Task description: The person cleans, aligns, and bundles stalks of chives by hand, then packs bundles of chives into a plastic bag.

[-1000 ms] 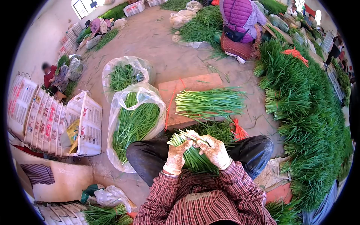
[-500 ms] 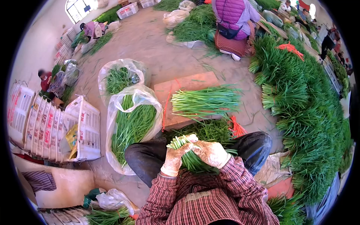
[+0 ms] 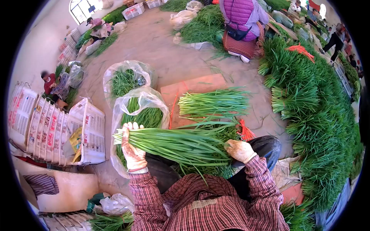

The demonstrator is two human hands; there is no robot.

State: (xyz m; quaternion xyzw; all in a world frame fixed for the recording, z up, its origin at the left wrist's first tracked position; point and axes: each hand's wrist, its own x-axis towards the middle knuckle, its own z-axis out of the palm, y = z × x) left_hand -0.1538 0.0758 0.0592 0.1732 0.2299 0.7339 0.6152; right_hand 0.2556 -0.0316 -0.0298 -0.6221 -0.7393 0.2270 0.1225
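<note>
A long bunch of garlic chives (image 3: 173,144) stretches sideways above my lap, pale stem ends at the left and green tips at the right. Around the stem end is my left hand (image 3: 133,150), in a soiled light glove, its thumb and fingers on either side of the stalks. My right hand (image 3: 241,151), gloved too, is closed at the leaf tips. Just beyond, a second pile of garlic chives (image 3: 212,103) lies on a wooden board (image 3: 173,92). Loose green leaves (image 3: 227,134) rest beneath the held bunch.
Clear plastic bags (image 3: 115,104) of greens stand to the left, near stacked white crates (image 3: 50,131). Orange ties (image 3: 245,131) lie by my right knee. Bundled chives (image 3: 320,127) are heaped along the right. A person in a purple vest (image 3: 239,17) sits ahead.
My hands were close together around the bunch at my lap. Now they are far apart, left hand to the left and right hand to the right, with the bunch stretched lengthwise between them.
</note>
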